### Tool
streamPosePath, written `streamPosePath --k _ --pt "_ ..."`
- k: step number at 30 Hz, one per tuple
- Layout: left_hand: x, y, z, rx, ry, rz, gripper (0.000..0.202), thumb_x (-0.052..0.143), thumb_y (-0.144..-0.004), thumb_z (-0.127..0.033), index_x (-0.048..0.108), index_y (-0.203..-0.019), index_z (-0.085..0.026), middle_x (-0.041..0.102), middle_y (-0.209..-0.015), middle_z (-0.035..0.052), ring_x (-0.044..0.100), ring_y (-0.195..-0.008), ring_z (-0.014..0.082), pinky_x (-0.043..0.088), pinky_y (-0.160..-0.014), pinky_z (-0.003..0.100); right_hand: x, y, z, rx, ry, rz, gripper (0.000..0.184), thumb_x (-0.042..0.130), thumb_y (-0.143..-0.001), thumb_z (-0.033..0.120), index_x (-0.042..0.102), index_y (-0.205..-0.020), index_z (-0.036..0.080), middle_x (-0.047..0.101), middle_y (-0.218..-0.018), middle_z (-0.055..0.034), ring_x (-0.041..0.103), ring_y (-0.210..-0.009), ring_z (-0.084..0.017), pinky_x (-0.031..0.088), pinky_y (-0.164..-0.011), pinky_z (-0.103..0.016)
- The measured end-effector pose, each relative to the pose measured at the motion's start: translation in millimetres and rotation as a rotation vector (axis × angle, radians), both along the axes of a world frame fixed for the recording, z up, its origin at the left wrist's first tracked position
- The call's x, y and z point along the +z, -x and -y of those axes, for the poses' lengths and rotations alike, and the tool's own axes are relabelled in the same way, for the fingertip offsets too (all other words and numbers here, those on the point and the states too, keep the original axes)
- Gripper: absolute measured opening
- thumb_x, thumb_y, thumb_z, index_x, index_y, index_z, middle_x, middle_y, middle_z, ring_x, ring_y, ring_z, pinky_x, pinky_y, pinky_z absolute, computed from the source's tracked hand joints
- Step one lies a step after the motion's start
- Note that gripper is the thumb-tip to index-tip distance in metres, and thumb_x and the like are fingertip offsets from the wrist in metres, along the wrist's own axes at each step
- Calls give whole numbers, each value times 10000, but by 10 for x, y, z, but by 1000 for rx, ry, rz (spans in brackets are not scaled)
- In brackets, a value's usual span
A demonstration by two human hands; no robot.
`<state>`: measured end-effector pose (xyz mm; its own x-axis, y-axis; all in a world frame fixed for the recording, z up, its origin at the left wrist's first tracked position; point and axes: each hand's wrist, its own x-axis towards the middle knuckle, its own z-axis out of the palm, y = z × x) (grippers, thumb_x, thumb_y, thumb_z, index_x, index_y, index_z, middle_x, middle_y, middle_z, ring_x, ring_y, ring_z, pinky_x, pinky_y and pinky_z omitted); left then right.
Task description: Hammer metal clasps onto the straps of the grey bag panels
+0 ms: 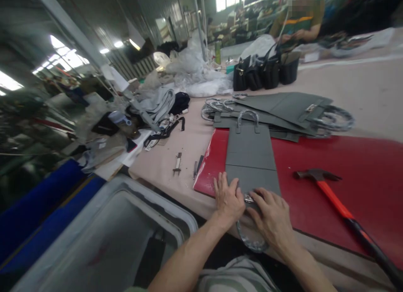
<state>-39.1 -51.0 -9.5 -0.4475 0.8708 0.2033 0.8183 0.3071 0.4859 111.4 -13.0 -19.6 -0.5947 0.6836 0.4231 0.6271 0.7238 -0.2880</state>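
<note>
Gray panel (250, 147) on red board (315, 153): left hand (229, 198) lies spread upon it; right hand (272, 214) touches metal clasp (249, 198), grip indiscernible.

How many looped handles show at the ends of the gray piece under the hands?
2: the far handle at the gray piece's far end, and the near handle at its near end, where the left hand and right hand hide the join.

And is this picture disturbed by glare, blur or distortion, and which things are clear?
Head view: the left windows glare white; the left edge is smeared; the post leans strongly, perhaps from lens stretch. Same head view: the hammer and gray panel are clearer, but the metal fitting looks soft.
</note>
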Motion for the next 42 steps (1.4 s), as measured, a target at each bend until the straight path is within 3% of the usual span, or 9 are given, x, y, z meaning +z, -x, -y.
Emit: streamPosePath --k 5,10,15,18,21,25,28,37,42 --pt "21 -6 -76 8 -26 36 391 571 -869 -203 634 -1254 -178 442 -1500 184 334 -1456 367 241 -1203 620 -71 54 -198 7 -55 -30 243 495 -954 323 672 -1066 199 655 -1118 -116 580 -999 -296 451 -829 -440" --pt "27 -11 -117 -5 -39 71 392 577 -863 -202 625 -1250 -153 434 -1495 225 338 -1448 392 250 -1189 644 -86 42 -323 179 -58 -19 385 590 -875 466 658 -1137 193 627 -1208 -148 560 -1094 -345 446 -894 -499" --pt "29 35 -102 -7 -114 145 356 605 -845 -184 654 -1195 -142 483 -1457 215 399 -1403 391 294 -1175 625 -109 22 -344 193 -50 -11 408 632 -843 461 660 -1152 196 622 -1232 -157 554 -1124 -364 435 -927 -544" --pt "82 285 -91 -6 -224 255 261 563 -869 -148 674 -1106 -147 644 -1246 152 580 -1212 276 463 -1082 449 -118 6 -354 231 -43 -53 369 631 -851 440 664 -1123 193 635 -1212 -153 562 -1118 -357 450 -914 -532" --pt "144 768 -88 87 -228 229 238 511 -902 -136 673 -1076 -141 700 -1071 114 643 -1041 215 506 -974 336 -118 -10 -361 240 -44 -90 351 628 -854 437 661 -1102 190 646 -1190 -153 572 -1113 -353 457 -915 -531" --pt "162 1493 -100 292 134 65 235 504 -942 -226 686 -1069 -150 710 -1095 127 648 -1055 233 475 -936 321 -111 -13 -347 220 -31 -102 326 635 -851 429 655 -1082 200 647 -1184 -148 574 -1115 -351 456 -920 -530" --pt "128 1834 -127 298 281 55 217 583 -912 -323 712 -974 -160 741 -998 125 683 -957 244 484 -821 309 -112 -12 -329 205 -20 -92 327 643 -844 415 655 -1089 198 642 -1189 -149 568 -1122 -352 445 -933 -538" --pt "91 2113 -172 304 398 -14 177 624 -840 -232 713 -984 -181 763 -965 94 697 -916 219 461 -750 267 -151 -23 -315 178 40 -95 344 661 -823 410 660 -1100 205 638 -1217 -132 556 -1155 -343 404 -996 -541" --pt "153 2057 -129 285 409 -61 238 605 -856 -239 682 -1068 -164 740 -1058 127 678 -996 264 469 -823 317 -66 -17 -251 160 131 -54 332 674 -824 374 658 -1114 215 635 -1236 -128 540 -1185 -332 363 -1045 -562"
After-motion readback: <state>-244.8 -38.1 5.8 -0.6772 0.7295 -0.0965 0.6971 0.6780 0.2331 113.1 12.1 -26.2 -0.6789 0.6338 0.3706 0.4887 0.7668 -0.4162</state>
